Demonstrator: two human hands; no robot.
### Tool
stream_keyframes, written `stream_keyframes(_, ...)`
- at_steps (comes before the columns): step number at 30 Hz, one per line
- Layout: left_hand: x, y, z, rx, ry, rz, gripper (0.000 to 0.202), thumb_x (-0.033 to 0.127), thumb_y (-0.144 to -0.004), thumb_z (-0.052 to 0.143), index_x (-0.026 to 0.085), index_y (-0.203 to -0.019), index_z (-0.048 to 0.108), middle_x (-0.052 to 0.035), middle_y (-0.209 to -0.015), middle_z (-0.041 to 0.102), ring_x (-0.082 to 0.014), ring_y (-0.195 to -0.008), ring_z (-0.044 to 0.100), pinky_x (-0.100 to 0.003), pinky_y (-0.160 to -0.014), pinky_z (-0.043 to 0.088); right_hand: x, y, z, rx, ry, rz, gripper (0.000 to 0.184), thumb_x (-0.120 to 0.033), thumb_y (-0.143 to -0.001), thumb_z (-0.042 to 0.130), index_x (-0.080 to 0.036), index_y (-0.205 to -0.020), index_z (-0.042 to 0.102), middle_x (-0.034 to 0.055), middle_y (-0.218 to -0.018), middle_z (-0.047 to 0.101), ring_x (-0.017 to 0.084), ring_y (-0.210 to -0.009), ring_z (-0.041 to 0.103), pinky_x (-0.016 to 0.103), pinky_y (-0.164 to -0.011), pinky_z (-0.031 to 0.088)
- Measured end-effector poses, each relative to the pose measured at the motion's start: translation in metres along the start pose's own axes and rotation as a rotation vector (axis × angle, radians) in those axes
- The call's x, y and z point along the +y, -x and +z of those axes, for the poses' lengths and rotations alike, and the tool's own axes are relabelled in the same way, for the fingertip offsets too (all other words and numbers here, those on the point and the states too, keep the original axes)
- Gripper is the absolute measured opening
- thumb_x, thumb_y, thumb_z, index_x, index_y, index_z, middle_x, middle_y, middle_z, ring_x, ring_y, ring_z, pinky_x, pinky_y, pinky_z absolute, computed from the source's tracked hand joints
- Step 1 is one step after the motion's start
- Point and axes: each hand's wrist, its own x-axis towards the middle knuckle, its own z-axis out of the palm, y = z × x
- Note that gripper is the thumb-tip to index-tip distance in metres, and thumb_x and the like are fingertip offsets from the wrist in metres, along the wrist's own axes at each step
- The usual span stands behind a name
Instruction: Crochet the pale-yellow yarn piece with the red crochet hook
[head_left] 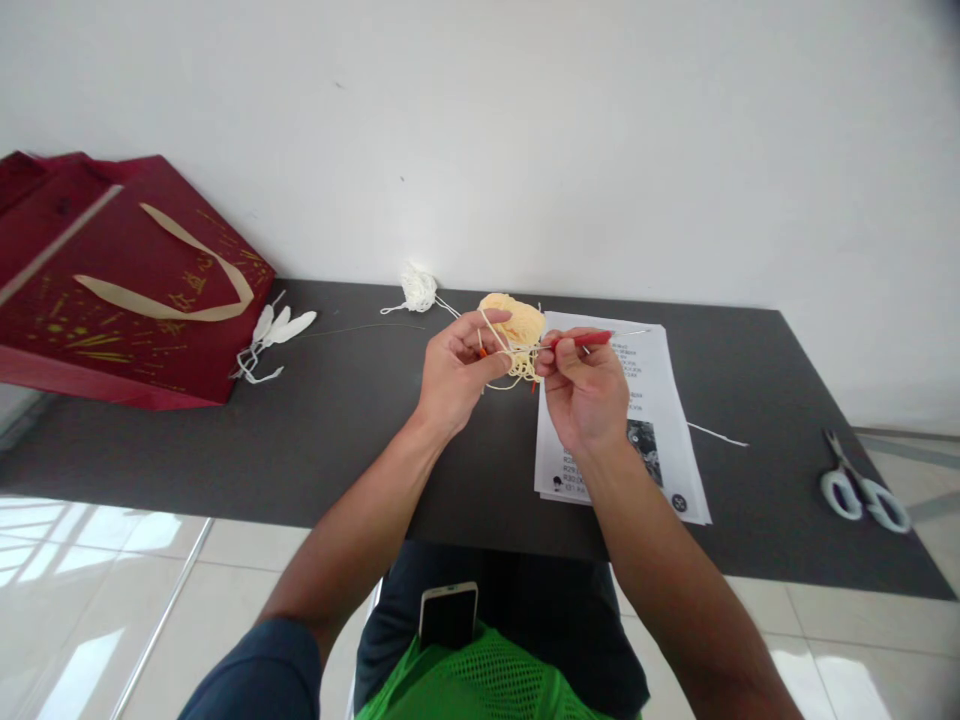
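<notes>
My right hand (589,390) is closed around the red handle of a crochet hook (589,340), whose metal end points left into the yarn work. Pinched in my left hand (463,368) is a small piece of pale yellow crochet (521,366), with a strand looped over the fingers. Loose yellow loops hang below it, and small orange bits show beside it. Just behind the hands sits a ball of yellow yarn (517,315). The hook's tip and the stitch it touches are too small to make out.
Printed sheets (622,470) lie under my right hand. White yarn (418,288) is at the back, white leaf-shaped pieces (277,328) lie by a red gift bag (135,290) on the left. Scissors (862,490) rest near the table's right edge; a phone (448,615) is on my lap.
</notes>
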Motion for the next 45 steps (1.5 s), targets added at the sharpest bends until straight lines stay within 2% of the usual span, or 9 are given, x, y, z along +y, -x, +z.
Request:
stream_keyframes(7, -0.001, 0.003, 0.005, 0.125, -0.019, 0.043, 0.018, 0.014, -0.067, 0.081, 0.018, -0.082, 0.073, 0.0028, -0.071, 0.064, -0.0072, -0.063, 0.053, -0.021, -0.064, 0.042, 0.007, 0.004, 0.01, 0.064, 0.007, 0.007, 0.02, -0.033, -0.079, 0.084, -0.021, -0.087, 0.07, -0.0026, -0.088, 0.074, 0.006, -0.07, 0.067, 0.018, -0.067, 0.063)
stream_keyframes(13, -0.002, 0.002, 0.005, 0.172, -0.045, 0.073, 0.013, 0.016, -0.069, 0.08, 0.018, -0.079, 0.073, 0.0012, -0.076, 0.066, -0.0087, -0.068, 0.055, -0.022, -0.066, 0.043, 0.011, 0.007, 0.014, 0.099, -0.002, 0.009, 0.019, -0.032, -0.078, 0.085, -0.021, -0.087, 0.072, -0.002, -0.088, 0.076, 0.007, -0.071, 0.07, 0.018, -0.069, 0.065)
stream_keyframes(15, -0.002, 0.002, 0.005, 0.154, -0.041, 0.082, 0.017, 0.015, -0.07, 0.079, 0.019, -0.086, 0.074, 0.0012, -0.077, 0.066, -0.0086, -0.069, 0.056, -0.022, -0.066, 0.044, 0.013, 0.008, 0.015, 0.099, -0.003, -0.007, 0.018, -0.031, -0.079, 0.084, -0.021, -0.088, 0.072, -0.002, -0.088, 0.077, 0.007, -0.071, 0.07, 0.018, -0.07, 0.065)
stream_keyframes(18, 0.0, 0.003, 0.006, 0.133, -0.044, 0.079, 0.04, 0.013, -0.069, 0.078, 0.021, -0.108, 0.073, 0.0017, -0.081, 0.067, -0.0093, -0.071, 0.058, -0.023, -0.069, 0.047, 0.016, 0.009, 0.017, 0.114, 0.019, -0.032, 0.018, -0.032, -0.08, 0.083, -0.022, -0.088, 0.071, -0.0021, -0.088, 0.077, 0.007, -0.069, 0.07, 0.02, -0.07, 0.066)
stream_keyframes(22, 0.003, 0.003, 0.007, 0.171, -0.085, 0.087, 0.059, 0.013, -0.069, 0.079, 0.023, -0.126, 0.068, 0.0028, -0.08, 0.067, -0.0099, -0.072, 0.06, -0.023, -0.071, 0.049, 0.017, 0.011, 0.019, 0.135, 0.031, -0.051, 0.017, -0.032, -0.081, 0.082, -0.022, -0.088, 0.071, -0.002, -0.088, 0.077, 0.007, -0.068, 0.07, 0.021, -0.07, 0.065)
stream_keyframes(30, 0.002, 0.002, 0.004, 0.185, -0.034, 0.1, 0.051, 0.016, -0.071, 0.08, 0.022, -0.121, 0.073, 0.001, -0.079, 0.07, -0.0103, -0.072, 0.061, -0.025, -0.074, 0.049, 0.016, 0.013, 0.02, 0.148, 0.03, -0.075, 0.017, -0.031, -0.079, 0.083, -0.022, -0.086, 0.071, -0.0022, -0.085, 0.076, 0.008, -0.068, 0.066, 0.023, -0.064, 0.06)
stream_keyframes(40, 0.004, 0.003, 0.006, 0.167, -0.053, 0.087, 0.067, 0.016, -0.072, 0.081, 0.024, -0.136, 0.064, 0.0016, -0.082, 0.074, -0.0116, -0.078, 0.067, -0.025, -0.078, 0.052, 0.022, 0.015, 0.018, 0.156, 0.176, -0.187, 0.012, -0.031, -0.082, 0.08, -0.025, -0.092, 0.075, -0.0023, -0.082, 0.073, 0.01, -0.067, 0.062, 0.026, -0.064, 0.054)
stream_keyframes(43, 0.004, 0.004, 0.008, 0.144, 0.002, 0.065, 0.062, 0.018, -0.073, 0.082, 0.025, -0.133, 0.066, 0.0016, -0.082, 0.075, -0.0117, -0.079, 0.068, -0.025, -0.077, 0.052, 0.023, 0.021, 0.016, 0.169, 0.348, -0.283, 0.014, -0.03, -0.083, 0.079, -0.027, -0.096, 0.078, -0.0008, -0.085, 0.076, 0.012, -0.07, 0.066, 0.03, -0.07, 0.059)
stream_keyframes(45, 0.005, 0.004, 0.009, 0.168, 0.059, 0.02, 0.063, 0.019, -0.072, 0.084, 0.025, -0.131, 0.066, 0.0019, -0.08, 0.075, -0.0109, -0.076, 0.068, -0.023, -0.071, 0.051, 0.022, 0.026, 0.015, 0.147, 0.531, -0.443, 0.013, -0.026, -0.084, 0.078, -0.029, -0.096, 0.08, 0.001, -0.093, 0.078, 0.017, -0.084, 0.071, 0.037, -0.084, 0.061)
